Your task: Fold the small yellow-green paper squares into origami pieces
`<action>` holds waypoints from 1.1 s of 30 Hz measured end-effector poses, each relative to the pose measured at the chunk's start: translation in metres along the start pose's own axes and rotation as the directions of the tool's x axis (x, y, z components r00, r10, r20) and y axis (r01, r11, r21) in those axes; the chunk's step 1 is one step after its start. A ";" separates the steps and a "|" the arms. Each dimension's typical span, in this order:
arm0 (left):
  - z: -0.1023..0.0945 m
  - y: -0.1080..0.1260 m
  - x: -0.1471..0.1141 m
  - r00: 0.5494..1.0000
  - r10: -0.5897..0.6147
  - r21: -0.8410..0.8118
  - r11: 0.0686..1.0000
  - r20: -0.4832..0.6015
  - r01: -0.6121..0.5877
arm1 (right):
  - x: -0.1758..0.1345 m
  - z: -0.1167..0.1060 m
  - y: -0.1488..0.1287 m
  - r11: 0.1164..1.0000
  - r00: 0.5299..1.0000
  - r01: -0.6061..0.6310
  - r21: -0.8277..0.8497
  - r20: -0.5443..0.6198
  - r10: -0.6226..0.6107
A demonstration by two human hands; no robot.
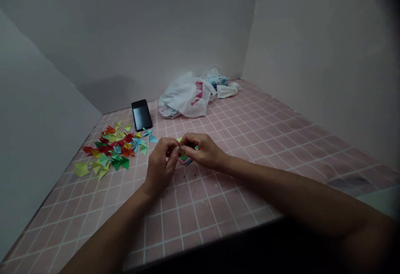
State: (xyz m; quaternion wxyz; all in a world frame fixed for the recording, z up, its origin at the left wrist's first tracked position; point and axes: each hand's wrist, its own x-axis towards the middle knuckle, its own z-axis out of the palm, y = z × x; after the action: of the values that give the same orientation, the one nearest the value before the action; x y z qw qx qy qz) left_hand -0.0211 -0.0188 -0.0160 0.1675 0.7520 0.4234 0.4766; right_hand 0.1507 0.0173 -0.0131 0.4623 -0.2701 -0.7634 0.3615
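Note:
My left hand (161, 162) and my right hand (201, 149) meet near the middle of the table, fingertips pinched close together. Between them is a small yellow-green piece of paper (179, 139), mostly covered by my fingers, so its folds do not show. Just below and behind my fingers lies a small stack of coloured paper (186, 161), with green, pink and blue edges showing. To the left of my left hand, many folded paper pieces (117, 144) in red, orange, yellow, green and light blue are spread in a loose pile.
A dark smartphone (141, 115) lies behind the folded pieces. Farther back, a white plastic bag (186, 96) with red print sits beside a blue-and-white packet (218, 78) and a crumpled white item (227, 91). A pink checked cloth (250, 119) covers the table, with walls around it.

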 end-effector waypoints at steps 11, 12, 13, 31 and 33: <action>0.003 -0.004 0.000 0.997 -0.076 -0.189 0.980 -0.028 0.069 | 0.001 0.003 0.001 0.982 0.990 -0.129 0.140 -0.042 0.136; 0.003 -0.004 0.000 0.996 -0.077 -0.199 0.978 -0.036 0.069 | 0.001 0.003 0.001 0.978 0.988 -0.140 0.153 -0.043 0.148; 0.003 -0.005 0.000 0.996 -0.079 -0.205 0.976 -0.041 0.069 | 0.000 0.003 0.001 0.976 0.987 -0.148 0.161 -0.041 0.156; 0.000 -0.007 0.000 1.000 0.030 -0.023 0.999 0.009 -0.030 | 0.000 0.001 0.000 0.995 0.998 -0.069 0.078 0.011 0.069; 0.000 -0.007 0.001 0.999 0.039 -0.021 0.999 0.011 -0.039 | 0.000 0.002 -0.001 0.993 0.996 -0.085 0.086 0.013 0.084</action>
State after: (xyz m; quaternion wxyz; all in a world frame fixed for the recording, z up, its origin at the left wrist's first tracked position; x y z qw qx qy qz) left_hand -0.0239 -0.0142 -0.0204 0.1685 0.7610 0.4028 0.4798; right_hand 0.1492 0.0166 -0.0131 0.4543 -0.2802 -0.7370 0.4146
